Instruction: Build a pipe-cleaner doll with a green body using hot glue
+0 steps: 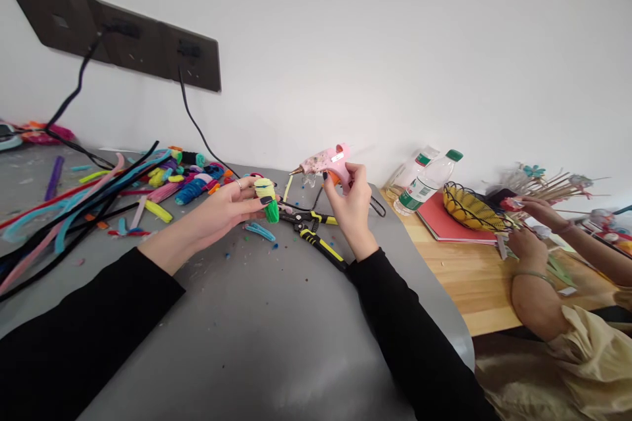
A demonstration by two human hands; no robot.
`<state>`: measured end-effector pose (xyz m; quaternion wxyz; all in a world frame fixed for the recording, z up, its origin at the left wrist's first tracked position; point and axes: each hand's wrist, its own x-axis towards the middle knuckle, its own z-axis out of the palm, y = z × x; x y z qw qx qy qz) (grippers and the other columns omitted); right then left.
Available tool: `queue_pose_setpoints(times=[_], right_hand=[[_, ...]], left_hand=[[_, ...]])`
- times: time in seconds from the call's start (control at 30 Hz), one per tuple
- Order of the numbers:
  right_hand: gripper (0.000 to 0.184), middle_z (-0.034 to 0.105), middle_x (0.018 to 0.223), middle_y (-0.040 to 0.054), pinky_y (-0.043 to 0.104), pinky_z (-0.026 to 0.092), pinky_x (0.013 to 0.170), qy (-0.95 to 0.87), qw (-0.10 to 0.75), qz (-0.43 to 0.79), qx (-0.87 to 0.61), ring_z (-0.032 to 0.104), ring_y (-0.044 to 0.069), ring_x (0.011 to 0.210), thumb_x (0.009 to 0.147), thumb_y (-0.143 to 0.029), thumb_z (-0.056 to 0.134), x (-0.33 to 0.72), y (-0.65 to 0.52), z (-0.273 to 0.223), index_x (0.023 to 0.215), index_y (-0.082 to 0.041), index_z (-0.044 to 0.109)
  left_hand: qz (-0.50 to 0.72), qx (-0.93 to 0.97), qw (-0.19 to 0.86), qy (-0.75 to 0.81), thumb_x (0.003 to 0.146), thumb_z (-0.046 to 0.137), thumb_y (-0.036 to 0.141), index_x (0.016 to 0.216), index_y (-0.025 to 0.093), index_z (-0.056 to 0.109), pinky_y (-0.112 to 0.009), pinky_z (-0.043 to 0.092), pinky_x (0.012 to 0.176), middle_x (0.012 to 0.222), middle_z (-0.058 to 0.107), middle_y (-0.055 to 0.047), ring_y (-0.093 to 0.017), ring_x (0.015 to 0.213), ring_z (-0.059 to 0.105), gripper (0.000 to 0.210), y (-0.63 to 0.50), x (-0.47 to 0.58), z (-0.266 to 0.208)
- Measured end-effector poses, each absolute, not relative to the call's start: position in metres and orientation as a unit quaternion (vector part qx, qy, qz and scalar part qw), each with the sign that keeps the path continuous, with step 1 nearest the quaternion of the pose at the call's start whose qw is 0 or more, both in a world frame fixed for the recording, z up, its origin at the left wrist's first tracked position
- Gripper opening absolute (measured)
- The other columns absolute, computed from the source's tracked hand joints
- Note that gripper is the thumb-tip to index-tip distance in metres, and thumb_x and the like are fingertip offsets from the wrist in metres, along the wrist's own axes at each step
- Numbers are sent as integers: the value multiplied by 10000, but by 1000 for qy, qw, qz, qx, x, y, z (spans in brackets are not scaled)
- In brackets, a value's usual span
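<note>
Between the fingers of my left hand (pixel 230 205) is a small pipe-cleaner piece (pixel 265 189), pale yellow above and green below. My right hand (pixel 351 200) is wrapped round the handle of a pink glue gun (pixel 326 161), whose nozzle points left toward the piece without touching it. Black-and-yellow pliers (pixel 316 238) lie on the grey mat just below and between my hands. A short blue pipe-cleaner bit (pixel 260 231) rests under my left fingers.
Long pipe cleaners (pixel 74 210) and several coloured bundles (pixel 190 189) cover the left. Cords hang from a dark socket strip (pixel 148 46). At right stand water bottles (pixel 427 184), a yellow basket (pixel 469 207) and a red folder (pixel 434 220); a co-worker's hands (pixel 528 243) work beyond.
</note>
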<state>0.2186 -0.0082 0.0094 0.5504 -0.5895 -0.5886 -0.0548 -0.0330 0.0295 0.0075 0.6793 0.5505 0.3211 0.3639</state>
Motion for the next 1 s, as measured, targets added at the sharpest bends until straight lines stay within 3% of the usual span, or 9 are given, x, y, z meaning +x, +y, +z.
queue_pose_setpoints(times=[0.17,0.77,1.0], right_hand=[[319,679,1017,72,342,511,780,-609,547,-47,-572,638,207,864,887,-404,667,207,-10,4,1108,-230,515],[276,698,1027,83,375,542,832,-623,553,-29,-553,669,223,909,915,-365,662,208,-12,5,1129,-227,553],[279,706,1001,65,335,540,783,-638,544,-70,-541,657,192,845,941,-364,659,210,-9,1,1157,-220,557]], left_hand=[[358,556,686,302,760,876,333,1105,240,680,-417,643,904,1100,758,-68,-268,1000,751,407,28,-32,6],[338,564,701,276,768,877,340,1035,213,708,-457,654,923,1117,769,-93,-289,1021,759,340,24,-28,11],[348,553,710,263,772,890,310,1042,203,705,-393,669,861,1078,769,-80,-245,943,758,344,26,-30,7]])
